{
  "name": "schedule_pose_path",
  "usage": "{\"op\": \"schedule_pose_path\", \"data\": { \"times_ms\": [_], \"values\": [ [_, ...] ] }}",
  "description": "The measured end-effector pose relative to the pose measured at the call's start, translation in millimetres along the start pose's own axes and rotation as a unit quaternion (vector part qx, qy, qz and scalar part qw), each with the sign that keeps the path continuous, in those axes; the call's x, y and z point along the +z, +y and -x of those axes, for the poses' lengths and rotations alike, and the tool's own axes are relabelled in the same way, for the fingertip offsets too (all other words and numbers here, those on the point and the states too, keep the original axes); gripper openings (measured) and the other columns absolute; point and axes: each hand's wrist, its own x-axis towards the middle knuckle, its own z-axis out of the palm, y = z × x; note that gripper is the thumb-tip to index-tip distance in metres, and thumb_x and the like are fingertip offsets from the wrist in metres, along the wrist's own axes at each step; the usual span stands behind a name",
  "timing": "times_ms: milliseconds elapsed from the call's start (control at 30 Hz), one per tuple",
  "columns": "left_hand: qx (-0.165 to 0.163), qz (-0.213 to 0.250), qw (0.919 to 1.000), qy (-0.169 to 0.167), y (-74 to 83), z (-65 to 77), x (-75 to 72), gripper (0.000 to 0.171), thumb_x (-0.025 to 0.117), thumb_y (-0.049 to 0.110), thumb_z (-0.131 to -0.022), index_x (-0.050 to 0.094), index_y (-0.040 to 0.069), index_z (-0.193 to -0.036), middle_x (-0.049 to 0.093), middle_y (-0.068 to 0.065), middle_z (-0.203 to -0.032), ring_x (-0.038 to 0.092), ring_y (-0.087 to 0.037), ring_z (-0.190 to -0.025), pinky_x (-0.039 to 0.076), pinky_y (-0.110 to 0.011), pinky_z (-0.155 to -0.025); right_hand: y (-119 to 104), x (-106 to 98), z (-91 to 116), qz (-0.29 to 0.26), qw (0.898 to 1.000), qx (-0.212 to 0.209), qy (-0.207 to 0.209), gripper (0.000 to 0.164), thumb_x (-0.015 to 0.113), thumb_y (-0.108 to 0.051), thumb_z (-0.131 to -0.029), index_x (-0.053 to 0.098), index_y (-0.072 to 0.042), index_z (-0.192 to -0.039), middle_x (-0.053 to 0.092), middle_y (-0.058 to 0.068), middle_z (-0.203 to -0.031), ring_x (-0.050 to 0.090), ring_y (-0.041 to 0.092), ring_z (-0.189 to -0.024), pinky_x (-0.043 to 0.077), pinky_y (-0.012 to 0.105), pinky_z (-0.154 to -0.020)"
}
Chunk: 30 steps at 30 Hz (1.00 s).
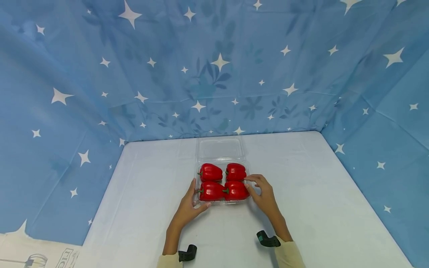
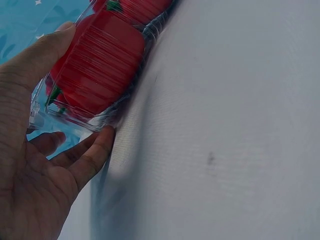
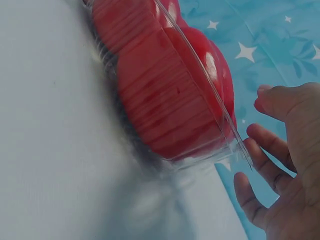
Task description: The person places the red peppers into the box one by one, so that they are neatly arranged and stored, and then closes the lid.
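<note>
A clear plastic clamshell container (image 1: 221,201) lies on the white-covered table with its lid (image 1: 220,148) folded back. Inside are several red bell peppers, including a front left pepper (image 1: 212,191), a front right pepper (image 1: 236,191), a back left pepper (image 1: 210,172) and a back right pepper (image 1: 236,172). My left hand (image 1: 188,209) holds the container's front left corner, thumb along the front rim and fingers at the left side. At the right edge, my right hand (image 1: 265,195) has loosely bent, spread fingers, with fingertips beside the right-hand peppers. In the right wrist view nothing sits between them.
A white cloth (image 1: 318,201) covers the table. Blue star-patterned curtains (image 1: 214,74) hang behind it and along both sides. A dark band (image 1: 187,253) is on the left wrist, and another dark band (image 1: 268,239) is on the right wrist.
</note>
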Motion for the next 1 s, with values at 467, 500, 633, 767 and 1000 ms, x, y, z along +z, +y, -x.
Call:
{"op": "schedule_pose_path", "data": {
  "times_ms": [467, 500, 633, 767, 1000],
  "values": [
    [-0.010, -0.005, 0.9999, -0.002, 1.8, -0.3, -2.1, 0.107, 0.078, 0.045, -0.080, 0.011, 0.017, -0.158, 0.026, -0.010, -0.161, 0.040, -0.037, -0.140, 0.055, -0.046, -0.093, 5, -13, -33, -0.053, 0.990, 0.123, -0.048, 0.028, 0.065, -0.017, -0.094, 0.064, -0.006, -0.119, 0.067, 0.013, -0.116, 0.065, 0.027, -0.096, 0.059, 0.030, -0.080],
    [-0.008, -0.006, 0.9999, -0.002, 1.8, -0.2, -2.3, 0.107, 0.078, 0.045, -0.080, 0.012, 0.016, -0.158, 0.026, -0.011, -0.161, 0.040, -0.038, -0.140, 0.056, -0.046, -0.092, 6, -14, -39, -0.058, 0.987, 0.141, -0.055, 0.029, 0.064, -0.019, -0.095, 0.063, -0.005, -0.121, 0.067, 0.014, -0.115, 0.065, 0.028, -0.095, 0.059, 0.030, -0.079],
    [-0.007, -0.007, 1.0000, 0.001, 1.4, 0.2, -2.8, 0.107, 0.078, 0.046, -0.079, 0.013, 0.016, -0.158, 0.026, -0.010, -0.161, 0.040, -0.038, -0.141, 0.056, -0.047, -0.092, 13, -17, -65, -0.096, 0.968, 0.223, -0.058, 0.034, 0.060, -0.025, -0.098, 0.060, -0.004, -0.125, 0.066, 0.021, -0.115, 0.067, 0.033, -0.096, 0.060, 0.030, -0.081],
    [-0.006, -0.007, 1.0000, -0.001, 1.3, 0.1, -3.2, 0.107, 0.078, 0.046, -0.079, 0.013, 0.016, -0.158, 0.026, -0.010, -0.161, 0.039, -0.037, -0.141, 0.056, -0.046, -0.093, 19, -19, -93, -0.143, 0.941, 0.302, -0.050, 0.039, 0.057, -0.028, -0.099, 0.057, -0.003, -0.129, 0.062, 0.025, -0.124, 0.064, 0.036, -0.107, 0.058, 0.039, -0.091],
    [-0.004, -0.001, 1.0000, -0.006, 0.6, 0.5, -3.4, 0.107, 0.078, 0.045, -0.080, 0.012, 0.015, -0.158, 0.026, -0.011, -0.161, 0.040, -0.037, -0.141, 0.056, -0.046, -0.093, 36, -12, -126, -0.204, 0.898, 0.378, -0.100, 0.051, 0.056, -0.026, -0.099, 0.044, 0.001, -0.140, 0.050, 0.023, -0.141, 0.051, 0.037, -0.130, 0.046, 0.047, -0.106]
  ]
}}
